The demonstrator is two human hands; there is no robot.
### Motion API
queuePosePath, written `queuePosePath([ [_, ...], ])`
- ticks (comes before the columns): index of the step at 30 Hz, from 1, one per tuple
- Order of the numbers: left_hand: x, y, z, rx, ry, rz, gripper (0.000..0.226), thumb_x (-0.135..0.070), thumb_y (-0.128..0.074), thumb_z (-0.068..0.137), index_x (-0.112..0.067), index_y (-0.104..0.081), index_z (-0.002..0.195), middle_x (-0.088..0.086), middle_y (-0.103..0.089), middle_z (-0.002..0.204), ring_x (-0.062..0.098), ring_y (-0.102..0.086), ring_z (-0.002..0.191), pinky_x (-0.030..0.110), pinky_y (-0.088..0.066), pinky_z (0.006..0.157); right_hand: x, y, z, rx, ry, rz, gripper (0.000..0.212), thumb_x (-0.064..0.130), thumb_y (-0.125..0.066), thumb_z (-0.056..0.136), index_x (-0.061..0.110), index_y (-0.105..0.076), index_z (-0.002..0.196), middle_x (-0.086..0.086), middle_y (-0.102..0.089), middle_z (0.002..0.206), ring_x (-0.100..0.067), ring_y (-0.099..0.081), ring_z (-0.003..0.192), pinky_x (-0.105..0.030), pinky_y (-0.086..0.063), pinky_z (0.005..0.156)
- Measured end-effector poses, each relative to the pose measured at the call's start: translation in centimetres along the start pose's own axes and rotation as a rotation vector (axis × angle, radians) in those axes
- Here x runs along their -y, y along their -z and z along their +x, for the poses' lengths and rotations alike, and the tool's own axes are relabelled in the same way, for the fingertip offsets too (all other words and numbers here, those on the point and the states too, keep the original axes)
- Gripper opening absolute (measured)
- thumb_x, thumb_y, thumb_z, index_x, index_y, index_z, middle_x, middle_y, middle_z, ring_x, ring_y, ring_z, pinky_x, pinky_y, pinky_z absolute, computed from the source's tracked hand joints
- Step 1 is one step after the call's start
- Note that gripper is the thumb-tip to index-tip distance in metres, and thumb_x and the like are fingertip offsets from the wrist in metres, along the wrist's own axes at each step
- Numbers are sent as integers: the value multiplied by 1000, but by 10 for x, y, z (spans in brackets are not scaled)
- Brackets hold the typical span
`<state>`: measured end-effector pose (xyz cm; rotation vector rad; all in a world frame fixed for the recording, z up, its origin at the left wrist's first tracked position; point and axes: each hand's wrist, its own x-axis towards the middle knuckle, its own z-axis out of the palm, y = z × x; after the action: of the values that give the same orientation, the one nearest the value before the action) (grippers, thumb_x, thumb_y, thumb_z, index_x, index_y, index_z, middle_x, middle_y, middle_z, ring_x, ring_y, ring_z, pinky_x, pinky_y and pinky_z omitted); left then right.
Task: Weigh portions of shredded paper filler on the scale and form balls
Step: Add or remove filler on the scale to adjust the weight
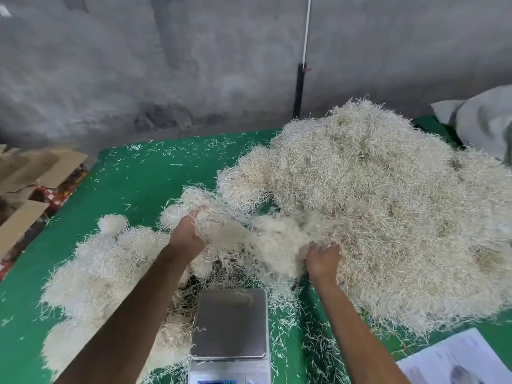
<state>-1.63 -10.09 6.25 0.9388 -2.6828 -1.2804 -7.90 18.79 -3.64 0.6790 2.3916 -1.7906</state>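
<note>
1. Between my two hands I see a stretched clump of shredded paper [257,239]; the left hand [188,234] grips its left end, fingers curled into the strands.
2. I see the right hand [322,260] clutching the other end, fingertips buried in paper.
3. Just below the fingers stands the scale [231,325], its pan nearly bare.
4. Right of the fingers rises the big pile [388,195]; left lie formed balls [105,261].

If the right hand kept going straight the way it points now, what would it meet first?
The right hand points up and away into the big shredded paper pile, whose strands it already grips, so it would likely push deeper into that pile; depth is unclear.
</note>
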Motion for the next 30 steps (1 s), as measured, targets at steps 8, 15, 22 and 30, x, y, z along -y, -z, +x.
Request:
queuePosePath([
  [8, -83, 5, -17, 262, -364, -401, 30, -12, -66, 94, -35, -66, 114, -7, -75, 98, 14, -71, 97, 35, -57, 93, 51, -55, -49, 531, 674, -410, 123, 58, -88, 62, 39, -17, 159, 13, -37, 157, -7, -26, 139, -42, -20, 120],
  [15, -60, 36, -17, 139, -88, -180, 93, 12, -55, 86, -50, -27, 149, -3, -52, 106, -1, -56, 42, 17, -46, 42, 32, -72, -28, 302, 641, -671, 40, 25, -65, 98, 17, -61, 138, 13, -57, 77, -1, -55, 64, -16, -50, 56],
  [22, -47, 29, -12, 780, -71, 473, 39, -69, -49, 90, -50, -61, 122, 0, -46, 152, 27, -41, 141, 50, -20, 121, 33, -43, 5, 88, 242, -307, 56, -6, -58, 91, 5, -56, 145, -9, -75, 111, -7, -46, 43, -20, -34, 36],
  [30, -45, -42, -25, 497, -90, 22, 17, -17, -70, 88, -22, -59, 75, -1, -59, 73, 6, -57, 59, 22, -51, 59, 66, -57, -22, 188, 517, -445, 61, -13, -55, 86, 11, -61, 141, -10, -76, 105, -22, -67, 59, -32, -55, 50],
])
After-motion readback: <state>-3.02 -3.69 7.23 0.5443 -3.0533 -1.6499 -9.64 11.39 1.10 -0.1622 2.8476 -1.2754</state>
